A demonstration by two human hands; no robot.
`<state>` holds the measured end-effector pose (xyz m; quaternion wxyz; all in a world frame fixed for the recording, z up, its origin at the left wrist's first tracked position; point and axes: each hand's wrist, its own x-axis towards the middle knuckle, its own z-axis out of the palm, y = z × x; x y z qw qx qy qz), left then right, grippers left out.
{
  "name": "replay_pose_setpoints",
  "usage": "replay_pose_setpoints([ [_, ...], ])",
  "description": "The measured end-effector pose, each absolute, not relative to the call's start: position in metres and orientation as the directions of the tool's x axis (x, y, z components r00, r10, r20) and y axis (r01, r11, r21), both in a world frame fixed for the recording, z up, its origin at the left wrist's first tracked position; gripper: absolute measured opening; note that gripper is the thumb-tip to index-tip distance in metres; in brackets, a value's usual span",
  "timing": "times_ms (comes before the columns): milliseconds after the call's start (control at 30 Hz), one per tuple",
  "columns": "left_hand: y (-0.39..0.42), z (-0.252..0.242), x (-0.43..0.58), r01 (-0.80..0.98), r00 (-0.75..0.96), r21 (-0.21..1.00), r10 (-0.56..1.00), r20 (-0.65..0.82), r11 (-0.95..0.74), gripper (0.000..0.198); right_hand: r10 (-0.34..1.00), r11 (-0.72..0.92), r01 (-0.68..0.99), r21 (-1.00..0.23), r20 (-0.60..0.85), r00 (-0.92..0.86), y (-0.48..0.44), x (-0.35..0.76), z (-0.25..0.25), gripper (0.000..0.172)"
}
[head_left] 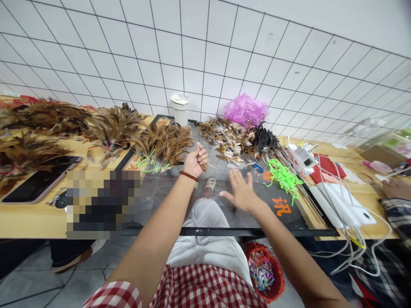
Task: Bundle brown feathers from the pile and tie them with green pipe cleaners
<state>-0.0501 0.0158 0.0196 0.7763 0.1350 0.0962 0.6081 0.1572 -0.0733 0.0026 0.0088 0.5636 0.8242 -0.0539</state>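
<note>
Inspection at the glass work surface [180, 214], seated position. My left hand [196, 160] is clenched, fingers curled round what looks like a small feather or quill stub; the item is too small to identify firmly. My right hand [240, 191] is released, fingers spread flat, hovering just above the glass, holding nothing.

Material status: bundled brown feathers [165, 143] tied with green cord lie to the far left of my left hand, with further bundles [45, 117] spread along the wooden table to the left. A loose, unsorted feather pile [227, 137] sits far right of my left hand, beside a heap of green ties [284, 175] and thin sticks [300, 188].

Judgement: several bundles appear finished; a sizeable loose pile and many ties remain, so the work looks partway through.

Also noted: white cup [180, 109] at the far edge, pink bag [245, 110], phone [40, 179] on the near left, red basket [265, 271] on the floor
</note>
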Motion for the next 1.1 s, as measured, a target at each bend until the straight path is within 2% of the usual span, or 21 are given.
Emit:
replay_pose_setpoints([
  [100, 0.016, 0.023, -0.057, -0.917, 0.150, 0.370, 0.988, -0.025, 0.149, 0.024, 0.782, 0.596, 0.783, -0.180, -0.090, -0.616, -0.098, 0.092, 0.004, 0.094],
  [200, 0.016, 0.023, -0.067, -0.919, 0.068, 0.389, 0.998, -0.018, 0.070, 0.027, 0.742, 0.647, 0.735, -0.201, -0.055, -0.668, -0.106, 0.068, 0.002, 0.089],
  [333, 0.019, 0.019, -0.076, -0.924, 0.030, 0.380, 0.999, -0.016, 0.034, 0.029, 0.843, 0.520, 0.841, -0.147, -0.071, -0.533, -0.089, 0.119, -0.004, 0.086],
  [500, 0.022, 0.012, -0.071, -0.938, 0.090, 0.335, 0.996, -0.015, 0.090, 0.025, 0.972, 0.228, 0.974, 0.001, -0.067, -0.227, -0.066, 0.220, -0.017, 0.087],
  [567, 0.022, 0.010, -0.066, -0.936, 0.125, 0.328, 0.992, -0.022, 0.125, 0.023, 0.984, 0.170, 0.985, 0.015, -0.049, -0.169, -0.062, 0.247, -0.016, 0.087],
  [600, 0.022, 0.009, -0.063, -0.929, 0.142, 0.339, 0.989, -0.037, 0.146, 0.023, 0.985, 0.174, 0.985, 0.000, -0.015, -0.174, -0.060, 0.256, -0.013, 0.086],
  [667, 0.021, 0.008, -0.055, -0.897, 0.180, 0.397, 0.981, -0.076, 0.196, 0.020, 0.968, 0.215, 0.972, -0.091, 0.153, -0.200, -0.054, 0.267, 0.000, 0.081],
  [700, 0.021, 0.008, -0.051, -0.868, 0.204, 0.444, 0.974, -0.094, 0.225, 0.019, 0.946, 0.237, 0.957, -0.168, 0.266, -0.187, -0.050, 0.269, 0.008, 0.076],
  [767, 0.020, 0.007, -0.043, -0.786, 0.252, 0.553, 0.960, -0.120, 0.276, 0.015, 0.896, 0.228, 0.903, -0.365, 0.442, -0.047, -0.038, 0.268, 0.022, 0.064],
  [867, 0.018, 0.006, -0.036, -0.683, 0.286, 0.666, 0.949, -0.134, 0.300, 0.014, 0.868, 0.133, 0.793, -0.595, 0.456, 0.196, -0.014, 0.258, 0.034, 0.056],
  [933, 0.018, 0.006, -0.034, -0.669, 0.279, 0.683, 0.951, -0.136, 0.294, 0.016, 0.855, 0.168, 0.784, -0.598, 0.484, 0.186, 0.001, 0.247, 0.033, 0.056],
  [1033, 0.019, 0.006, -0.034, -0.679, 0.262, 0.677, 0.955, -0.139, 0.285, 0.018, 0.793, 0.267, 0.828, -0.493, 0.600, 0.101, 0.020, 0.229, 0.023, 0.071],
  [1100, 0.018, 0.006, -0.034, -0.678, 0.260, 0.678, 0.955, -0.140, 0.284, 0.019, 0.767, 0.266, 0.791, -0.551, 0.618, 0.172, 0.029, 0.218, 0.013, 0.068],
])
